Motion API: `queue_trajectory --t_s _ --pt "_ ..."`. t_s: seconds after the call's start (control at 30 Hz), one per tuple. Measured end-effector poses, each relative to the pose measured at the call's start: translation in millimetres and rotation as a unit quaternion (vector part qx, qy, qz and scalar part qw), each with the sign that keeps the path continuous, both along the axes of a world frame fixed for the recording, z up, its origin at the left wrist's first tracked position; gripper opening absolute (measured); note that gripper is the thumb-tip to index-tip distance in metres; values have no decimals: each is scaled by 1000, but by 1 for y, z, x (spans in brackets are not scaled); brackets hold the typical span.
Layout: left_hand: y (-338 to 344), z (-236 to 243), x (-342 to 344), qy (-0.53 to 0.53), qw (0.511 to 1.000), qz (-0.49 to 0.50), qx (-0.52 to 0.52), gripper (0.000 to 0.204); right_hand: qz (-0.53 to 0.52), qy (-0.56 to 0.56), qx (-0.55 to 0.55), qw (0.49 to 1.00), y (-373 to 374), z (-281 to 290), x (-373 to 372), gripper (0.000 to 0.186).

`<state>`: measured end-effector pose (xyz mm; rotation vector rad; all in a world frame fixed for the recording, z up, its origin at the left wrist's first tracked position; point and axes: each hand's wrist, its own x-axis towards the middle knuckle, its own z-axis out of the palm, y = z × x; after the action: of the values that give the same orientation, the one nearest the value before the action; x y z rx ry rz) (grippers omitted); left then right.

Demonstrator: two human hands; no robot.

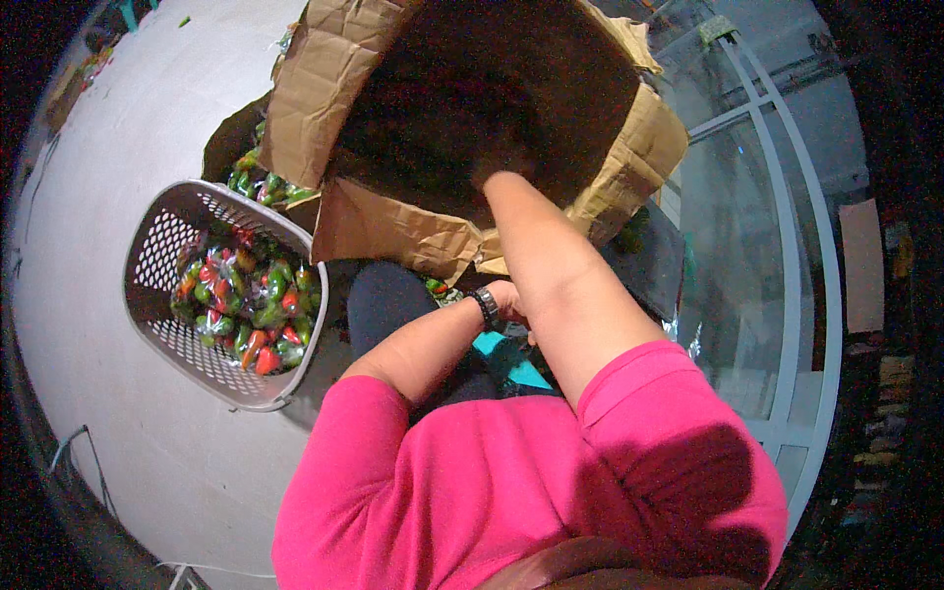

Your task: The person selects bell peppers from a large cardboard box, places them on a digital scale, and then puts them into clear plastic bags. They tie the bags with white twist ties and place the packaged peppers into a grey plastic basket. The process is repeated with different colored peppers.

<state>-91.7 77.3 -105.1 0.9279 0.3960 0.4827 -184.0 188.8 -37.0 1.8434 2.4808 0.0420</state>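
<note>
My right arm reaches over the near flap into a large open cardboard box [393, 231]. Deep shadow swallows my right hand [499, 162], so its fingers and anything in them cannot be made out. Close to my lap is my left hand [504, 297], with a dark watch or bracelet [486, 307] on the wrist. My right forearm covers most of its fingers, and whether it holds something is hidden. A few green and red peppers [440, 287] show beside it, below the box. The box's contents are too dark to tell.
At the left, a grey plastic basket [147, 310] holds clear bags of red and green peppers [241, 300]. More bagged peppers [258, 185] lie between basket and box. Something turquoise [516, 362] lies under my arms. A glass panel with a pale metal frame [787, 216] stands at the right.
</note>
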Motion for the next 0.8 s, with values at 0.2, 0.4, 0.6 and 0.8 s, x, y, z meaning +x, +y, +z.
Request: queue_trajectory --t_s 0.2,0.4,0.6,0.8 --pt "-5 3 4 -10 1000 -11 2 32 33 -30 -60 997 -11 6 3 55" --pt "-1 0 4 -16 1000 -11 0 33 177 -153 -330 915 9 31 -6 49" --pt "1 0 8 -12 999 -38 11 30 195 -132 -351 906 -7 34 9 43" --pt "1 6 5 62 996 -56 10 36 111 336 -517 779 -41 84 13 37"
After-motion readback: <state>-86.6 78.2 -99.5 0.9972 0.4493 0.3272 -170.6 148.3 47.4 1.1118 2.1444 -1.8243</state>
